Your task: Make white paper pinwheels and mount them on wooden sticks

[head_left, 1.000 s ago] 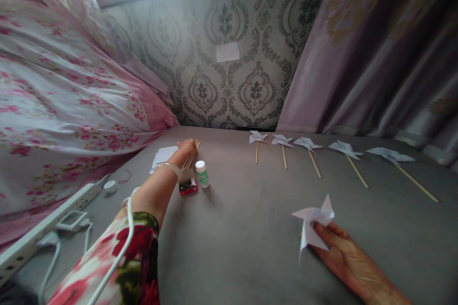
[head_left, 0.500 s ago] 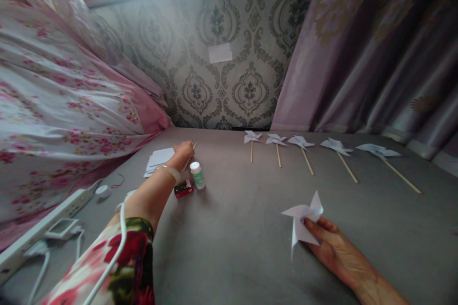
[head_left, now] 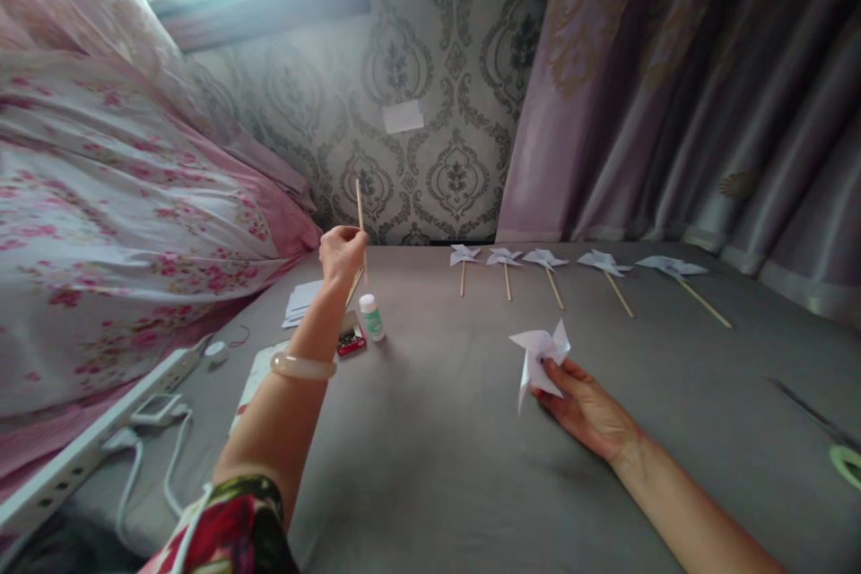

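My left hand [head_left: 342,253] pinches a thin wooden stick [head_left: 360,204], held upright above the far left part of the table. Below it stand a small white glue bottle [head_left: 372,319] with a green label and a red box [head_left: 351,341] of small dark items. Part of another stick [head_left: 353,287] shows beside the wrist. A folded paper pinwheel [head_left: 538,357] without a stick is gripped at its middle by my right hand [head_left: 585,404], fingers closed. Several finished pinwheels on sticks [head_left: 508,257] lie in a row at the back right.
White paper sheets [head_left: 300,305] lie behind my left forearm. A power strip [head_left: 108,439] with plugged-in cables runs along the left edge. Scissors [head_left: 844,457] with pale green handles lie at far right. A wall and curtains [head_left: 605,108] border the grey tabletop [head_left: 417,466].
My left hand has lifted a stick from the table and raised it upright. The view has shifted, bringing the scissors into sight. My right hand still holds the pinwheel.
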Action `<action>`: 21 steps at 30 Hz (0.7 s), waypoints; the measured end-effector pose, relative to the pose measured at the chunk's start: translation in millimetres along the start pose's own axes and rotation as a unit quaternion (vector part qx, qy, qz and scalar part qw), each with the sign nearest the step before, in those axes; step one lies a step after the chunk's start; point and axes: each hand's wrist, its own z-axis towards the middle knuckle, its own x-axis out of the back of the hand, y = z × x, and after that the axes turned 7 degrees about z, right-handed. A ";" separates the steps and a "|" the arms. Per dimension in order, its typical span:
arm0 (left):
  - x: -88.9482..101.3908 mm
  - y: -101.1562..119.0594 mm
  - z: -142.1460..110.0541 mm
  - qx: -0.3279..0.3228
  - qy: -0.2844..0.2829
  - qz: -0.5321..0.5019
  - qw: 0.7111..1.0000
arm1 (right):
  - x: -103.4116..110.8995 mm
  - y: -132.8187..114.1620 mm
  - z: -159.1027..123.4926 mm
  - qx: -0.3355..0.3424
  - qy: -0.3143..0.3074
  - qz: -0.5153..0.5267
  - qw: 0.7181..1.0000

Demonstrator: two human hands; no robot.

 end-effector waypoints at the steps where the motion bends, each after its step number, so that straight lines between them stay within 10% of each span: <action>1: -1.8 4.7 -15.2 -0.011 0.018 -0.074 0.997 | -0.5 -0.8 -0.5 0.000 0.002 0.009 1.000; 11: -41.0 19.1 -156.6 0.072 -0.227 -0.340 0.910 | 6.1 -18.4 0.4 0.039 0.001 0.041 0.998; 21: -55.6 14.6 -196.0 0.116 -0.305 -0.397 0.858 | 17.1 -25.3 8.7 0.053 -0.016 0.093 0.994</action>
